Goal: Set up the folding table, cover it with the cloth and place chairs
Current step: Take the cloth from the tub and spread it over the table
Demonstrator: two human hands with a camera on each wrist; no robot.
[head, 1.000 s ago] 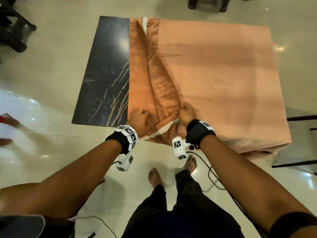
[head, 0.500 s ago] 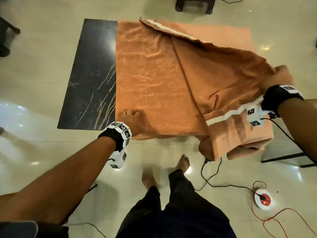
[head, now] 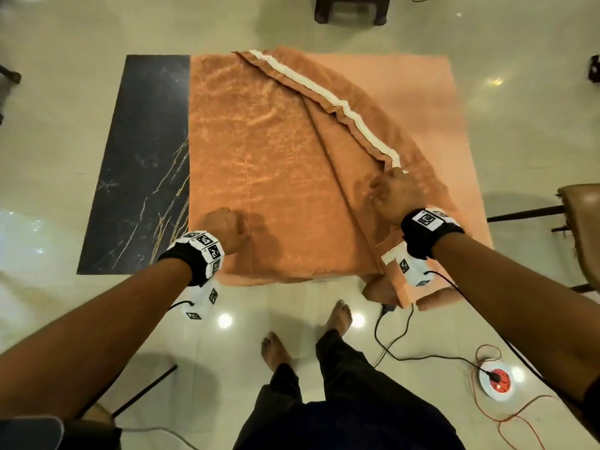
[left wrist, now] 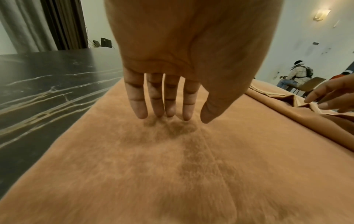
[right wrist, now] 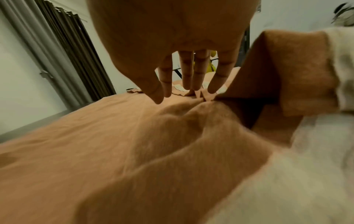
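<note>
With the left hand [head: 225,229] resting straight fingers on the orange cloth [head: 269,177] and the right hand [head: 391,196] spread over its bunched white-edged fold, the folding table [head: 143,151] stands half covered, bare marble beyond the left hand, chairs apparently unplaced.

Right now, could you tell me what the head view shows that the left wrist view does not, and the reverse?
Only the head view shows the cloth's white border strip running diagonally, the person's bare feet, the red and white socket reel on the floor and a dark stool beyond the table.

Only the left wrist view shows the left hand's straight fingers over the cloth, the curtains and a seated person in the background.

Both show the orange cloth, the bare dark marble tabletop, the left hand and the right hand.
</note>
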